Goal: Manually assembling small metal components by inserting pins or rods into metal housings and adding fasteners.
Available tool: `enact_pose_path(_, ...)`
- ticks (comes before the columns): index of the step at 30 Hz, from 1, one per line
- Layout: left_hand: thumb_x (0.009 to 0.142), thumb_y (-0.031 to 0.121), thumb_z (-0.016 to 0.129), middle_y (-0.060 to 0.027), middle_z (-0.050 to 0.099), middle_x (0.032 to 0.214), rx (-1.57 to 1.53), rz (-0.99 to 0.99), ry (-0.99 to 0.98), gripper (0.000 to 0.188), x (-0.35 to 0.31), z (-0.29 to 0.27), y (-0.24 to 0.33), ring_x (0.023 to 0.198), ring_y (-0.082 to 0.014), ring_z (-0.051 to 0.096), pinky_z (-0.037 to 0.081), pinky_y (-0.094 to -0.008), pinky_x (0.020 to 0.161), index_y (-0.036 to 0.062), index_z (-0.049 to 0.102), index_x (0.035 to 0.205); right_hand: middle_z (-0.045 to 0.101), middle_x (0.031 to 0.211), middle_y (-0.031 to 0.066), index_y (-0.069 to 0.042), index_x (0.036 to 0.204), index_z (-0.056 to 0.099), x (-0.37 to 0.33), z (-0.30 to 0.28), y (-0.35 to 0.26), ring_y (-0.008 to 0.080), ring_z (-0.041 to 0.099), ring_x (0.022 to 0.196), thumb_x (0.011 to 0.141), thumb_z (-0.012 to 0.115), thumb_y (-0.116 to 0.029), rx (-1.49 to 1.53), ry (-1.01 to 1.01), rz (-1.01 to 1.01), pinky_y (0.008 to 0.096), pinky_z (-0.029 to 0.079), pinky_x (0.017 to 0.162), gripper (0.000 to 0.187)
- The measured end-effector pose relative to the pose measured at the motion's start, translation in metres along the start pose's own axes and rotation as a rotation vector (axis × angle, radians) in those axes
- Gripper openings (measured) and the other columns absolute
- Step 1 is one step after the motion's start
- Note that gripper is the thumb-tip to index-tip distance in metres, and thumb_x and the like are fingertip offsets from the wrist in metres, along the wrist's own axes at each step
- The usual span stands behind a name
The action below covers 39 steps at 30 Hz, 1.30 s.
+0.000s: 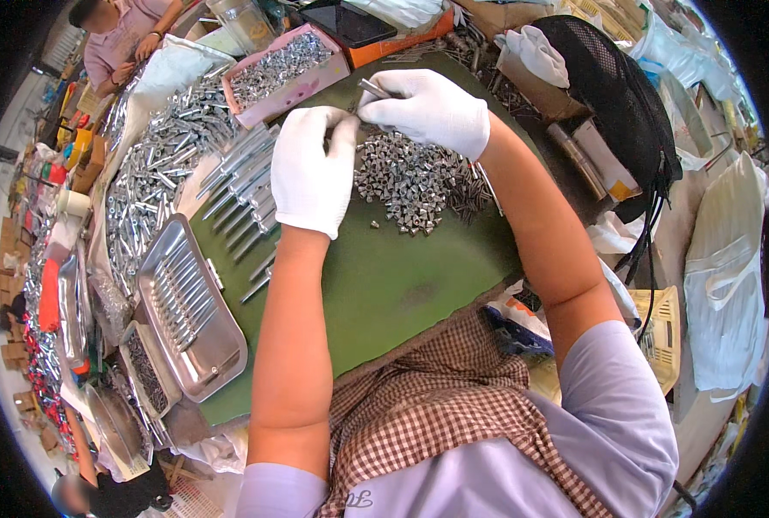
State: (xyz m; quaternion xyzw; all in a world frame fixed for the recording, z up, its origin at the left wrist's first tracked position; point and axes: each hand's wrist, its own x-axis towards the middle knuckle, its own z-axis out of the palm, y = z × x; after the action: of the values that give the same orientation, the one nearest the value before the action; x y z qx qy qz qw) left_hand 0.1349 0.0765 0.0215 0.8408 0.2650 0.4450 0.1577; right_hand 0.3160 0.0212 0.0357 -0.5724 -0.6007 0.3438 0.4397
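Rod point(373, 88) in right hand point(429, 110), left hand point(314, 170) beside

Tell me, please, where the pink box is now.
In the head view, the pink box sits upper left of centre, just beyond the left hand.

Place: a workshop full of loose metal parts
Tabletop point(402, 298): green, scuffed, bearing a pile of small metal pieces point(406, 181) and silvery rods point(245, 186)
Containers: steel tray point(210, 373), pink box point(302, 90), both holding metal parts
Heap point(164, 155): silvery cylindrical parts
Workwear: white gloves point(311, 181), checked apron point(445, 436)
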Motion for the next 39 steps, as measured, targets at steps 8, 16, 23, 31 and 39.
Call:
enact_pose_path(8,0.081,0.031,0.064,-0.0201,0.065,0.096,0.178,-0.222,-0.682,0.030,-0.002,-0.009,0.008,0.094,-0.0370,0.062,0.048,-0.0435,0.084,0.0038,0.070,0.092,0.065,0.085,0.0161,-0.004,0.100,0.065,-0.004,-0.011,0.000,0.0298,0.064,0.079,0.087,0.065,-0.024,-0.581,0.100,-0.306,0.0356,0.051,0.073,0.024)
enact_pose_path(16,0.084,0.023,0.068,-0.0113,0.065,0.093,-0.039,-0.105,-0.201,0.024,0.004,-0.013,0.012,0.085,-0.0255,0.063,0.048,-0.0343,0.082,0.0045,0.069,0.098,0.067,0.091,0.0208,-0.004,0.104,0.068,-0.003,-0.014,-0.008,0.0364,0.065,0.086,0.089,0.059,-0.038,-0.404,-0.110,-0.076,0.0398,0.050,0.077,0.038)
enact_pose_path(23,0.089,0.024,0.063,-0.0142,0.069,0.097,-0.131,-0.409,-0.304,0.028,-0.002,-0.006,0.008,0.090,-0.0225,0.065,0.048,-0.0324,0.084,-0.0002,0.068,0.104,0.064,0.077,0.0142,-0.002,0.098,0.065,-0.004,-0.005,-0.008,0.0244,0.062,0.070,0.089,0.061,-0.027,-0.493,-0.007,-0.183,0.0362,0.049,0.067,0.027)
enact_pose_path(31,0.089,0.031,0.062,-0.0200,0.070,0.100,-0.107,-0.512,-0.360,0.034,-0.004,0.002,0.019,0.095,-0.0331,0.066,0.049,-0.0385,0.087,0.0008,0.069,0.103,0.065,0.085,0.0202,0.000,0.097,0.065,-0.008,-0.016,-0.006,0.0393,0.062,0.083,0.088,0.062,-0.026,-0.566,-0.120,-0.232,0.0423,0.050,0.073,0.027)
enact_pose_path(39,0.083,0.032,0.064,-0.0161,0.069,0.101,-0.046,-0.371,-0.879,0.029,-0.004,-0.005,0.028,0.097,-0.0334,0.065,0.049,-0.0405,0.088,0.0084,0.072,0.096,0.068,0.089,0.0205,-0.006,0.093,0.068,-0.012,-0.026,-0.017,0.0402,0.064,0.087,0.081,0.060,-0.031,-0.855,-0.253,0.039,0.0452,0.051,0.078,0.029)
